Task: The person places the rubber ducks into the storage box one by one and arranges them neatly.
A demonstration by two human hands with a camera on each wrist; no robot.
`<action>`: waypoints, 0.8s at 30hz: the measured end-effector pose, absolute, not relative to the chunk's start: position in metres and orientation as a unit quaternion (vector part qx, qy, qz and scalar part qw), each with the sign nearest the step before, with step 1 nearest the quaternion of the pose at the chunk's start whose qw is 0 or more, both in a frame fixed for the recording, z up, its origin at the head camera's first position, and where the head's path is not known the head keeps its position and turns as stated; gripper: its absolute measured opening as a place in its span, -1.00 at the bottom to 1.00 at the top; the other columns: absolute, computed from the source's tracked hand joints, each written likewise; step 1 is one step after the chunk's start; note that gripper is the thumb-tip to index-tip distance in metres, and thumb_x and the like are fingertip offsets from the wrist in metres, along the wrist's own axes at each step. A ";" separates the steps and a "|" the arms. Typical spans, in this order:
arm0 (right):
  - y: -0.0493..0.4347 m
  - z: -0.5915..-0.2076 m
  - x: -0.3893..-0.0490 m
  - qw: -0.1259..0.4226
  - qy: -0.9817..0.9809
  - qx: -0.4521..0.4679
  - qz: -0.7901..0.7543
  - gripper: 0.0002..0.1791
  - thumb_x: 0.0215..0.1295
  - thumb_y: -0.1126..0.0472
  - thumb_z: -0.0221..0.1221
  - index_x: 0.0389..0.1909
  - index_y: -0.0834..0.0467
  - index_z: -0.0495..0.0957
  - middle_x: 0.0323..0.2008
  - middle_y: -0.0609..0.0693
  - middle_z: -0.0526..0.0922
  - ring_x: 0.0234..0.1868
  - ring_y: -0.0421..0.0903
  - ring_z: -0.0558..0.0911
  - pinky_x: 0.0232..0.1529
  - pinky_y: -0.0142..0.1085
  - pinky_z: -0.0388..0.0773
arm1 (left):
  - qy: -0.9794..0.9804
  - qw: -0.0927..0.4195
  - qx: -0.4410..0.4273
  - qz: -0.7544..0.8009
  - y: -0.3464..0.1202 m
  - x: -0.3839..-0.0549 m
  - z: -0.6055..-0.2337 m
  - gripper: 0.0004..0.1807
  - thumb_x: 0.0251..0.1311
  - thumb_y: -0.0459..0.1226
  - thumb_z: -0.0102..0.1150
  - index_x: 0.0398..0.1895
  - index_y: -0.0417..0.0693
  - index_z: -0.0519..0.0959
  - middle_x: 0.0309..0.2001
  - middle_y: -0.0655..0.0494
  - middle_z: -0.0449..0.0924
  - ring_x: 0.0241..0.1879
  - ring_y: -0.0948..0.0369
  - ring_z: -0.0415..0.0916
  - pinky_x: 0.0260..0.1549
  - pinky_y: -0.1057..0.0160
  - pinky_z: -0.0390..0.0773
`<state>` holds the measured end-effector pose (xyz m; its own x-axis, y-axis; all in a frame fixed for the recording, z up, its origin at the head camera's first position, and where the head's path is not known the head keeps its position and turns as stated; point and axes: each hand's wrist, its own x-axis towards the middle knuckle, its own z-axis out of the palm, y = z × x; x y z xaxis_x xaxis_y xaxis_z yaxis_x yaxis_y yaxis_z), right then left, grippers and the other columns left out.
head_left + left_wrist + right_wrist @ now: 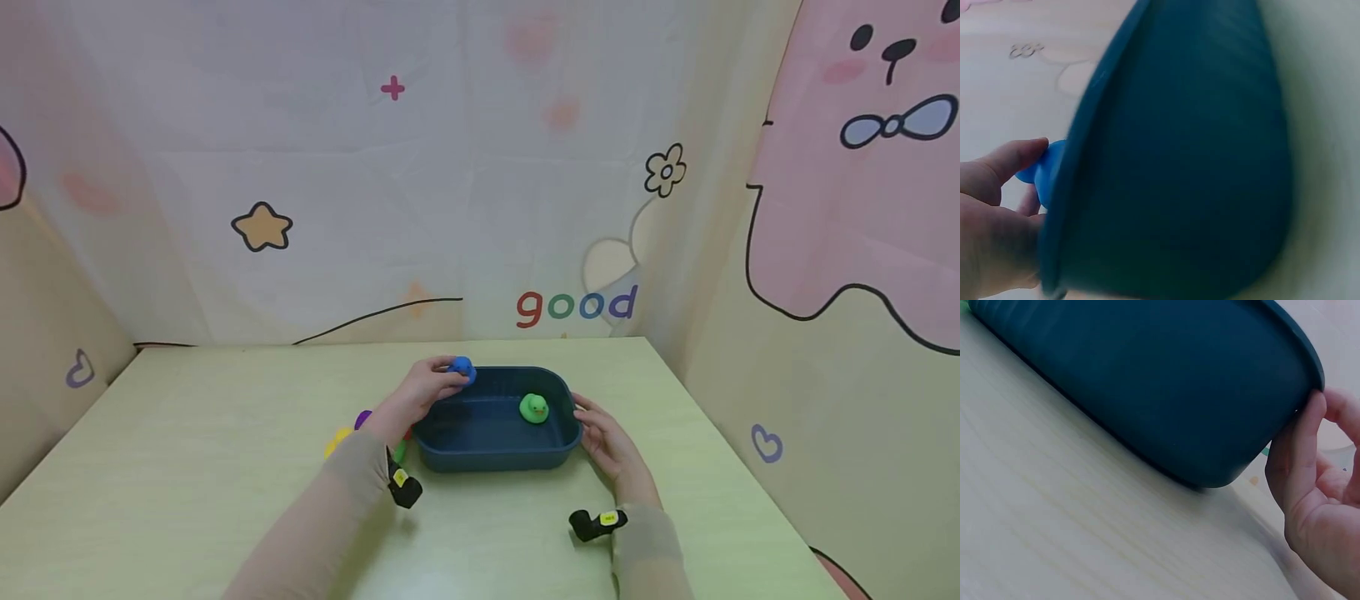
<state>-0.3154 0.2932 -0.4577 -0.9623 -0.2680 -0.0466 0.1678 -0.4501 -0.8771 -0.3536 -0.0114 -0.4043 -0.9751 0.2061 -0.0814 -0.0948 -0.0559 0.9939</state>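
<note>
My left hand (423, 385) pinches a blue toy duck (462, 368) between thumb and fingers, over the back left rim of a dark blue rectangular basin (495, 460). In the left wrist view, the basin's wall hides part of the blue duck (1052, 169). A green toy duck (534, 409) sits inside the basin, towards its right end. At that end my right hand (609, 442) holds the basin's edge. The right wrist view shows its fingertips (1314, 406) at the rim, on the outer side of the wall.
Left of the basin, partly behind my left forearm, lie several coloured toys: a yellow one (339, 440), a purple one (362, 418) and a green one (400, 452), with a bit of red beside them. A printed cloth wall (465, 208) rises behind the pale table (225, 467).
</note>
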 end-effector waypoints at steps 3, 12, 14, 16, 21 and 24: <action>0.293 -0.458 -0.315 0.124 0.513 -0.044 -0.848 -0.64 0.49 0.43 -0.20 -0.06 0.01 0.51 -0.27 -0.12 0.67 -0.33 -0.32 0.64 -0.30 -0.55 0.59 | 0.685 0.107 0.045 0.719 0.004 -0.352 -0.408 -0.44 0.25 -0.52 0.12 0.33 -0.43 0.30 0.21 -0.39 0.36 0.17 -0.09 0.51 0.21 0.04 0.45; 0.292 -0.456 -0.313 0.125 0.532 -0.044 -0.836 -0.68 0.47 0.41 -0.15 0.01 0.00 0.44 -0.23 -0.15 0.66 -0.30 -0.35 0.63 -0.25 -0.57 0.58 | 0.699 0.122 0.040 0.704 0.038 -0.354 -0.419 -0.49 0.23 -0.53 0.15 0.26 -0.46 0.36 0.11 -0.35 0.44 0.09 -0.06 0.56 0.18 0.02 0.48; 0.291 -0.456 -0.313 0.126 0.532 -0.040 -0.836 -0.69 0.46 0.41 -0.14 0.03 0.01 0.41 -0.23 -0.15 0.66 -0.30 -0.35 0.63 -0.26 -0.57 0.58 | 0.708 0.118 0.036 0.696 0.042 -0.354 -0.420 -0.51 0.23 -0.53 0.16 0.24 -0.45 0.38 0.08 -0.33 0.47 0.08 -0.06 0.57 0.17 0.03 0.49; 0.291 -0.455 -0.313 0.125 0.533 -0.038 -0.836 -0.70 0.46 0.41 -0.14 0.06 0.03 0.37 -0.24 -0.15 0.65 -0.32 -0.35 0.63 -0.28 -0.57 0.57 | 0.716 0.115 0.034 0.688 0.044 -0.355 -0.422 -0.52 0.22 -0.52 0.18 0.22 -0.44 0.40 0.05 -0.30 0.49 0.05 -0.03 0.58 0.16 0.05 0.51; 0.292 -0.455 -0.313 0.124 0.533 -0.037 -0.836 -0.71 0.47 0.40 -0.15 0.09 0.06 0.33 -0.28 -0.15 0.65 -0.35 -0.36 0.62 -0.30 -0.58 0.57 | 0.748 0.104 0.036 0.655 0.047 -0.355 -0.424 -0.54 0.17 -0.49 0.24 0.17 -0.39 0.48 0.02 -0.22 0.52 0.00 0.03 0.56 0.17 0.05 0.52; 0.294 -0.455 -0.314 0.126 0.532 -0.041 -0.836 -0.71 0.47 0.40 -0.15 0.08 0.05 0.34 -0.29 -0.15 0.65 -0.35 -0.35 0.62 -0.29 -0.58 0.57 | 0.773 0.095 0.039 0.626 0.047 -0.354 -0.425 -0.54 0.14 -0.45 0.28 0.15 -0.35 0.52 0.05 -0.20 0.53 0.02 0.01 0.52 0.20 0.02 0.48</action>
